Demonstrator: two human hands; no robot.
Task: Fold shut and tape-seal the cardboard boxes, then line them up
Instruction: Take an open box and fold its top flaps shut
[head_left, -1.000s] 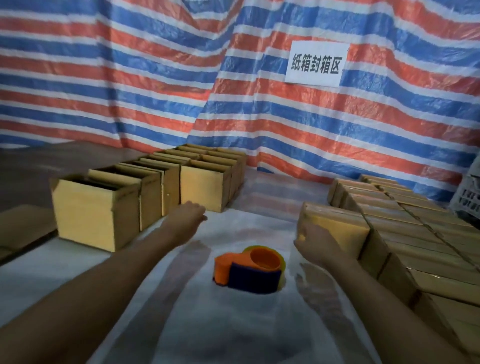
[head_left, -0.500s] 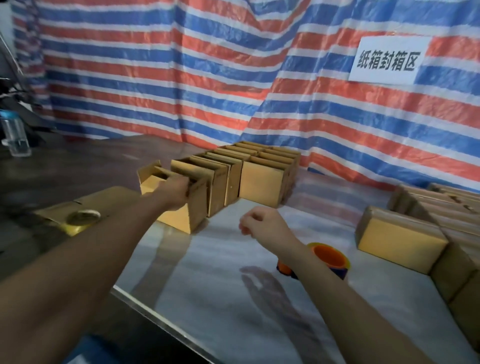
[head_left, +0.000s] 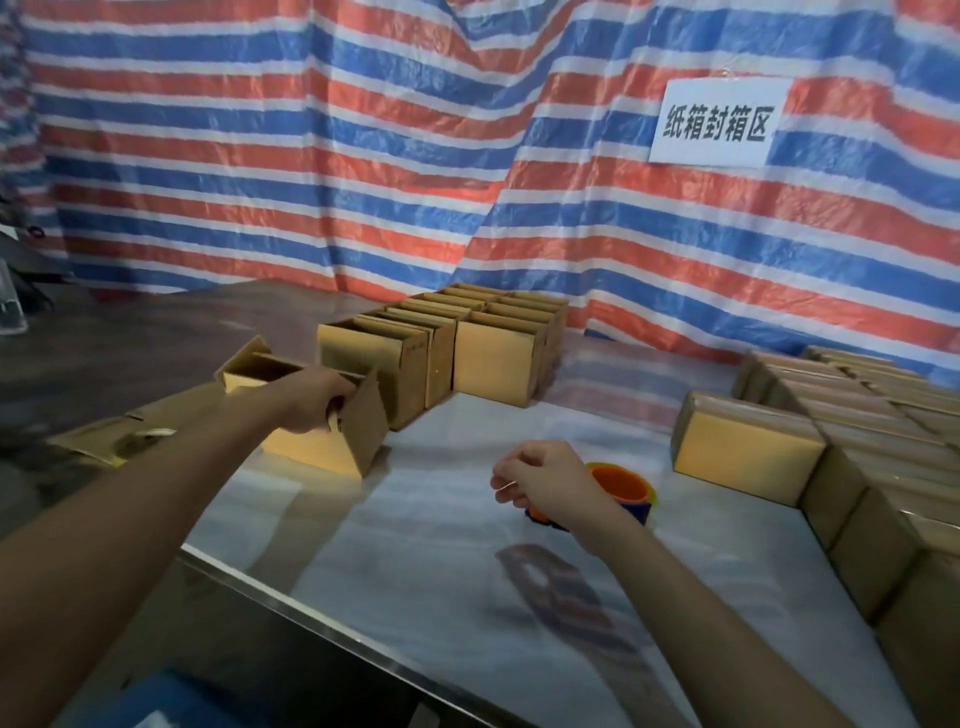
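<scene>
fetch box | left hand (head_left: 317, 400) grasping open box (head_left: 311, 452) rim, 10 o'clock on desk (head_left: 441, 571) | right hand (head_left: 540, 480) clenched, empty; tape dispenser (head_left: 623, 480) at its 3 o'clock | draw box level to centre, steady with right

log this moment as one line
left hand: grips open box rim | right hand: curled, empty, near tape dispenser | sealed boxes: rowed at right | flaps: open
</scene>
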